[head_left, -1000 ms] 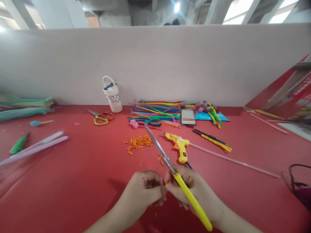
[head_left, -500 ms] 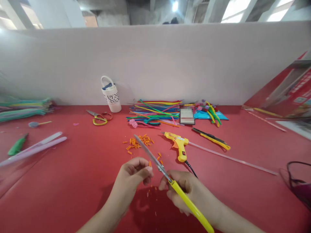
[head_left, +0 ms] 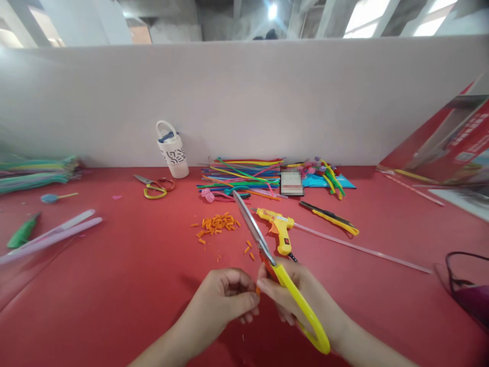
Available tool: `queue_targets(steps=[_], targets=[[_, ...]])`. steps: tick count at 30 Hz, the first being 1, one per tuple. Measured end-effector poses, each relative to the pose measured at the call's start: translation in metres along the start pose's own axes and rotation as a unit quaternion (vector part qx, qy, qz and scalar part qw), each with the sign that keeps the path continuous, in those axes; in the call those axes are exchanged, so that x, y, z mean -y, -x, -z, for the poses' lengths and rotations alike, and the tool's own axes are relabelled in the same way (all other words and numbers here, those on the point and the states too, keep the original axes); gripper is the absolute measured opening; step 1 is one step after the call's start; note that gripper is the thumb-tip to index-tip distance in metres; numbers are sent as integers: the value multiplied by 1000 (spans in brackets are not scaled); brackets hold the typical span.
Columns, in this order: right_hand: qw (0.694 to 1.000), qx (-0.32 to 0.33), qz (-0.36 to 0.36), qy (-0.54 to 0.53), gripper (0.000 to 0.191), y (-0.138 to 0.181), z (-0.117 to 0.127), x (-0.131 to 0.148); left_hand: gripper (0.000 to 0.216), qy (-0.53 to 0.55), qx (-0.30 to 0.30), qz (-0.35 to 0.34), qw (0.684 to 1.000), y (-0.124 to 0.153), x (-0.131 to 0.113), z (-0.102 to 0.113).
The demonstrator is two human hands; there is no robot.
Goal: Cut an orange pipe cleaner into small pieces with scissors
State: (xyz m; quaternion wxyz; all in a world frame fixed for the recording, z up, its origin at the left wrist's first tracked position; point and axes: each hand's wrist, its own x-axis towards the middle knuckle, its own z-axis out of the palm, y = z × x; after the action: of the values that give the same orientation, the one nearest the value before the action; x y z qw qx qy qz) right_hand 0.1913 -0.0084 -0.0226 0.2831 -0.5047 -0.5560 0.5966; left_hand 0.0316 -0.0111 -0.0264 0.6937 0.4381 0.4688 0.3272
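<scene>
My left hand [head_left: 231,295] pinches a small orange piece [head_left: 257,291] between thumb and forefinger, close to the fingers of my right hand. In my right hand [head_left: 294,293] is a pair of scissors [head_left: 298,302] with yellow handles, its blades closed or nearly so and pointing up and away to the left. Beyond my hands lies a pile of short orange pieces [head_left: 218,223]. A few more orange pieces [head_left: 248,250] are scattered left of the blades. Just right of the blades rests a yellow hot glue gun [head_left: 281,229].
Pipe cleaners [head_left: 240,176] lie at the back beside a blue packet [head_left: 346,182]. A white tumbler [head_left: 173,155] and red-and-yellow scissors [head_left: 155,187] stand and lie left of them. A yellow-and-black cutter [head_left: 332,218] and a glue stick [head_left: 362,248] are on the right.
My left hand has moved right and nearer to me, still pinching an orange piece. The scissors have turned more upright, with their tip moving right, and my hands are closer together.
</scene>
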Motion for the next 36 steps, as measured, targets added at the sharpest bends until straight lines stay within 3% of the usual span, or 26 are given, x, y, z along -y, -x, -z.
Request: queue_targets(steps=[4, 10, 18, 23, 27, 31, 36], targets=[[1000, 8, -8, -7, 23, 0, -1, 2, 8, -9, -8, 13, 1000, -1, 3, -1], [999, -24, 0, 37, 12, 2, -6, 6, 5, -99, -54, -77, 991, -1, 4, -5], [997, -35, 12, 62, 11, 1, -10, 2, 9, -210, -81, -109, 968, 2, 3, -10], [989, -59, 72, 112, 28, 3, -2, 9, 7, -59, -76, -74, 993, 1, 0, 3], [974, -44, 86, 206, 31, 5, 4, 9, 12, 58, -133, -119, 982, -1, -11, 19], [932, -29, 79, 352, 29, 4, 5, 2, 15, 120, -157, -148, 969, 1, -18, 25], [872, -65, 119, 471, 31, -1, 6, -5, 11, 131, -169, -171, 962, 6, -22, 23]])
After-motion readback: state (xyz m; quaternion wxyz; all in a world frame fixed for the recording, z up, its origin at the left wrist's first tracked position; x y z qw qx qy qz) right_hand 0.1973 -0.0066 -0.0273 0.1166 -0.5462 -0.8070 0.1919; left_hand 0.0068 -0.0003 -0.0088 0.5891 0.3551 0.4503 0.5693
